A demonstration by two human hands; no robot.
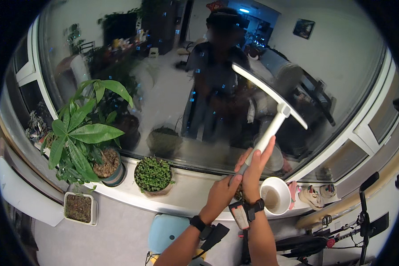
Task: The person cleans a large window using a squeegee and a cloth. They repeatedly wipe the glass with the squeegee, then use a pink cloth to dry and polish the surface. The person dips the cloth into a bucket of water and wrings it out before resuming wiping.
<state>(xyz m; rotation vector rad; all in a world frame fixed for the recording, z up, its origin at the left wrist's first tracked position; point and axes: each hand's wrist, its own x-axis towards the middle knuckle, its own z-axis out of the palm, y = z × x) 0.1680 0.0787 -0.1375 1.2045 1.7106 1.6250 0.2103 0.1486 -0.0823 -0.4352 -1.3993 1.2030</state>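
Both of my hands are closed around the handle of a white window squeegee (pixel 264 138). My left hand (pixel 221 194) grips the grey lower end. Higher up, my right hand (pixel 256 174) wraps the handle with its fingers pointing up along it. The long blade (pixel 269 92) slants down to the right in front of the dark window pane (pixel 173 99); I cannot tell whether it touches the glass. Right of my right wrist, a white bucket (pixel 285 191) with cloudy liquid stands on the windowsill (pixel 193 186). Behind my hands, something brown is mostly hidden.
On the sill are a leafy potted plant (pixel 114 178), a round pot of small green plants (pixel 153 174), a pink cloth or glove (pixel 292 196) and shoes (pixel 312 198). Below stand a rectangular planter (pixel 94 212), a light blue stool (pixel 168 229) and a black machine with a handlebar (pixel 364 212).
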